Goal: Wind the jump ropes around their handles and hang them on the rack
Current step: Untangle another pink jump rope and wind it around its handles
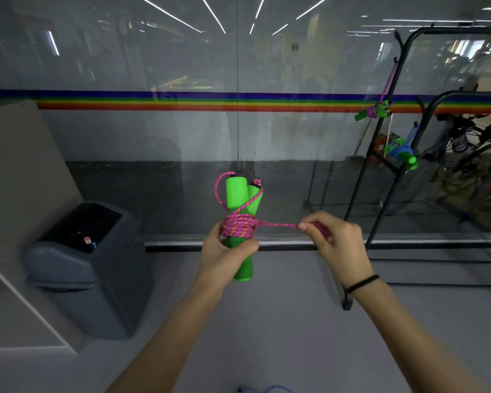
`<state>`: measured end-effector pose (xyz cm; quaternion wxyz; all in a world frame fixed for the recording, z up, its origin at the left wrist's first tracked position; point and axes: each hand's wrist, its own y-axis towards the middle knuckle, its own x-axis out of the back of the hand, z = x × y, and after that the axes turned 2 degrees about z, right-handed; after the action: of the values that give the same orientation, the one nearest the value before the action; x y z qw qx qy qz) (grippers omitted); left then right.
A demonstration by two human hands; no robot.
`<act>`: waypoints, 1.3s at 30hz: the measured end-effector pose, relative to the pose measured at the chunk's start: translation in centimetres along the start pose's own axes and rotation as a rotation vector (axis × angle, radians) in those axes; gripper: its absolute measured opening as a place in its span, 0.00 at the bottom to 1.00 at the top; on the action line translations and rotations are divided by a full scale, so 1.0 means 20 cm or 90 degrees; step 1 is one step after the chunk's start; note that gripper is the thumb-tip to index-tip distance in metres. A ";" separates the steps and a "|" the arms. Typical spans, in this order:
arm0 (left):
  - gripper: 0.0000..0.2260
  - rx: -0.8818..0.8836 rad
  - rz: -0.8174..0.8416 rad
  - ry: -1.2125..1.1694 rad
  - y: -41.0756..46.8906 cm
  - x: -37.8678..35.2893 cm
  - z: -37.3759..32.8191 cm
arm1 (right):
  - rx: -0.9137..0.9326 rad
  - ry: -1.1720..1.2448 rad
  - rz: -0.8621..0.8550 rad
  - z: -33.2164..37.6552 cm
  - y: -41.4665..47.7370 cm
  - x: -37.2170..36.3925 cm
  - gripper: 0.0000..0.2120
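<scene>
My left hand [227,252] grips two green foam handles [236,194] held upright together in front of me. A pink and orange rope [240,225] is wound in several turns around their middle. One taut strand runs right from the coil to my right hand [333,236], which pinches the rope end. A black rack [386,154] stands at the right. On it hang a wound pink jump rope [373,111] and, lower down, a wound blue jump rope [403,151], both with green handles.
A dark grey bin [88,268] stands at the left beside a pale slanted panel [20,171]. A glass wall with a rainbow stripe [210,100] is straight ahead. A blue rope [267,390] lies on the floor at the bottom edge. Bicycles [471,154] stand behind the rack.
</scene>
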<state>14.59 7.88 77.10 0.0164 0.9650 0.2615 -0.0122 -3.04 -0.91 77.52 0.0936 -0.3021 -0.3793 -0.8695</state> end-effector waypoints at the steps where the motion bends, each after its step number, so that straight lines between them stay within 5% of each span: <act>1: 0.17 -0.014 0.003 0.037 0.01 -0.01 -0.01 | 0.048 0.008 -0.028 0.06 0.00 0.02 0.04; 7: 0.33 -0.049 0.004 0.208 0.00 -0.07 -0.05 | 0.209 0.059 -0.037 0.26 -0.04 -0.02 0.04; 12: 0.25 -0.029 0.048 0.100 -0.03 -0.09 -0.07 | 0.226 0.180 -0.007 0.29 -0.05 -0.03 0.09; 19: 0.18 -0.014 0.074 -0.001 -0.06 -0.07 -0.11 | 0.119 0.278 0.029 0.30 -0.02 0.01 0.20; 23: 0.17 -0.010 0.086 -0.014 -0.08 -0.06 -0.13 | 0.015 0.413 0.049 0.31 0.00 0.03 0.09; 29: 0.11 0.003 0.139 -0.058 -0.10 -0.05 -0.16 | 0.091 0.312 0.057 0.31 0.02 0.06 0.03; 33: 0.19 0.041 0.196 -0.067 -0.10 -0.04 -0.16 | 0.056 0.308 0.076 0.36 0.03 0.07 0.02; 36: 0.23 0.073 0.208 -0.073 -0.11 -0.03 -0.16 | -0.037 0.343 0.091 0.39 0.04 0.09 0.10; 39: 0.20 0.083 0.219 -0.094 -0.11 -0.02 -0.15 | 0.050 0.195 0.071 0.42 0.05 0.09 0.11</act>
<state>13.12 9.66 80.07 -0.0253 0.9909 0.0898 -0.0968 -0.30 4.53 83.59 0.2104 -0.1828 -0.3767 -0.8834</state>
